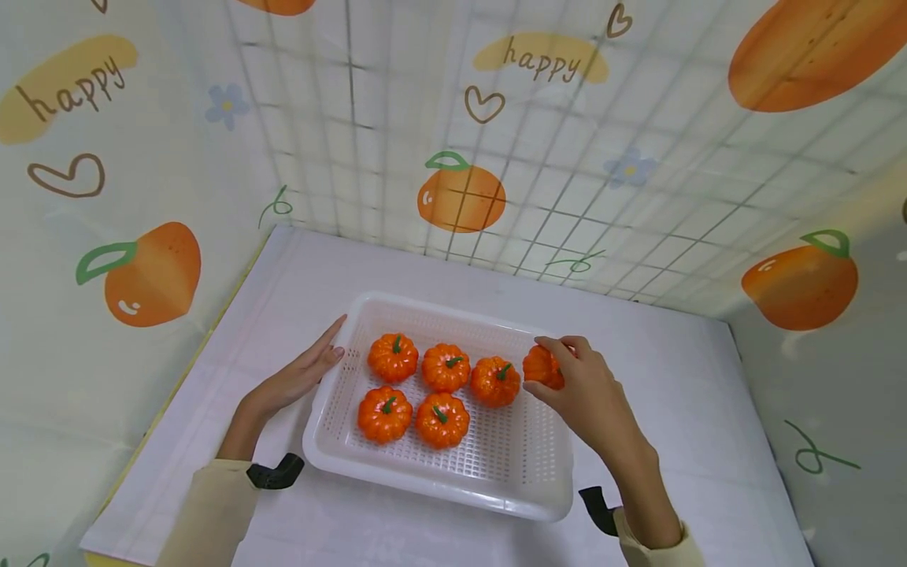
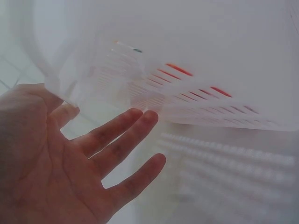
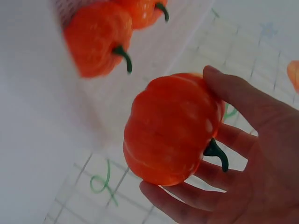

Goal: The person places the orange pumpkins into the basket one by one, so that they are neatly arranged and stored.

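Observation:
My right hand (image 1: 591, 394) grips a small orange pumpkin (image 1: 542, 367) with a green stem, at the right end of a white plastic basket (image 1: 496, 476). The right wrist view shows this pumpkin (image 3: 173, 130) between thumb and fingers, with the palm behind the stem. Several like pumpkins sit in the basket, among them one (image 1: 495, 382) just left of the held one and another (image 1: 392, 357) at the far left. Against the basket's left side rests my left hand (image 1: 301, 374). In the left wrist view its fingers (image 2: 128, 144) are extended beside the slotted wall.
The basket stands on a white table (image 1: 283, 520). Behind it rises a wire grid (image 1: 553, 197) under a cloth printed with oranges and hearts. Printed cloth walls (image 1: 64, 378) enclose the left and right sides too. A black strap (image 1: 276, 472) is at the left wrist.

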Demonstrator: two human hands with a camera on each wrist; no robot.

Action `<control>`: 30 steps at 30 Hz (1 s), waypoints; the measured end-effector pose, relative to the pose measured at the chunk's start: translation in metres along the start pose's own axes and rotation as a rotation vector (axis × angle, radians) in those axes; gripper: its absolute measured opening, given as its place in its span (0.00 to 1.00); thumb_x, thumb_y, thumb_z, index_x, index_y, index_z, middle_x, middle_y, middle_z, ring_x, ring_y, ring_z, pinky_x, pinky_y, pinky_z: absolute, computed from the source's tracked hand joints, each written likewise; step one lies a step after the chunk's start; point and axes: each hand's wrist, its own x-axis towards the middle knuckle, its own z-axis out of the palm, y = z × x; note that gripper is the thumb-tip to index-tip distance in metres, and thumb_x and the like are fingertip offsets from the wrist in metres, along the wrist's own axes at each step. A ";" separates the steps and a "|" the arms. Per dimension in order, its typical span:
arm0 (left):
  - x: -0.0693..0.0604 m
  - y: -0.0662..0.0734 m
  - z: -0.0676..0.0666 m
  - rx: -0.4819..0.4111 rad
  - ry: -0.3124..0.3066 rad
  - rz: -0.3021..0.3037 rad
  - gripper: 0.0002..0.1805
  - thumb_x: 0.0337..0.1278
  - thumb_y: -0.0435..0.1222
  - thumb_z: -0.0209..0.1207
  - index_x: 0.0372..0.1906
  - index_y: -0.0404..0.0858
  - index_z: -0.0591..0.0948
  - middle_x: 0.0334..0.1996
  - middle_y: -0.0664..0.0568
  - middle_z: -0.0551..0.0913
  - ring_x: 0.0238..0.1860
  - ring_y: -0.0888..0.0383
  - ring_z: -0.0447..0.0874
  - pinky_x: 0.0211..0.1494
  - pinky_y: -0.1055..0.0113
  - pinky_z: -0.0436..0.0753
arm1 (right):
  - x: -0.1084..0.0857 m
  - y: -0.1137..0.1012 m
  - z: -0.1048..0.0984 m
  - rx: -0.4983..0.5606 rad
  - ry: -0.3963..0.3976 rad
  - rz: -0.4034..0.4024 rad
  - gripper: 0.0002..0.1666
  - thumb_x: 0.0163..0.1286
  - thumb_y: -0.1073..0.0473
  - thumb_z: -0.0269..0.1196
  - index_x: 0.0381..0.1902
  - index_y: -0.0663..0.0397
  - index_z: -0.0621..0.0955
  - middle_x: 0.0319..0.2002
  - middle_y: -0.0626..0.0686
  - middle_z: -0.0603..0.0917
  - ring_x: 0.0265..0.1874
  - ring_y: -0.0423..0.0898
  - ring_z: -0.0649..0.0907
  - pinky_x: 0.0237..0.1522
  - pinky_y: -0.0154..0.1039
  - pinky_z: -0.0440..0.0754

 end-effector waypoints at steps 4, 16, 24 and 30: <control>0.000 0.000 0.000 -0.005 0.004 -0.005 0.34 0.77 0.53 0.44 0.78 0.70 0.44 0.80 0.58 0.40 0.76 0.44 0.50 0.66 0.37 0.65 | 0.003 -0.011 0.012 -0.016 -0.045 -0.042 0.38 0.60 0.50 0.74 0.66 0.50 0.76 0.60 0.64 0.73 0.52 0.65 0.77 0.40 0.65 0.82; 0.001 -0.001 0.000 -0.012 0.003 -0.008 0.34 0.76 0.54 0.45 0.77 0.72 0.44 0.79 0.62 0.41 0.77 0.48 0.46 0.70 0.35 0.55 | 0.006 -0.029 0.035 -0.049 -0.205 -0.160 0.36 0.55 0.51 0.77 0.62 0.50 0.80 0.53 0.56 0.75 0.45 0.55 0.76 0.38 0.49 0.84; 0.001 -0.001 0.000 -0.019 0.002 -0.001 0.34 0.77 0.53 0.44 0.78 0.71 0.44 0.80 0.61 0.40 0.77 0.46 0.47 0.69 0.35 0.58 | 0.006 -0.036 0.041 -0.107 -0.270 -0.216 0.30 0.53 0.53 0.77 0.55 0.47 0.81 0.48 0.56 0.76 0.39 0.53 0.76 0.35 0.47 0.82; 0.002 -0.003 0.001 -0.017 0.006 0.007 0.34 0.77 0.54 0.44 0.78 0.69 0.43 0.80 0.59 0.40 0.77 0.45 0.48 0.69 0.35 0.59 | 0.007 -0.041 0.044 -0.180 -0.316 -0.246 0.28 0.51 0.54 0.77 0.51 0.47 0.81 0.41 0.54 0.76 0.33 0.50 0.74 0.27 0.45 0.77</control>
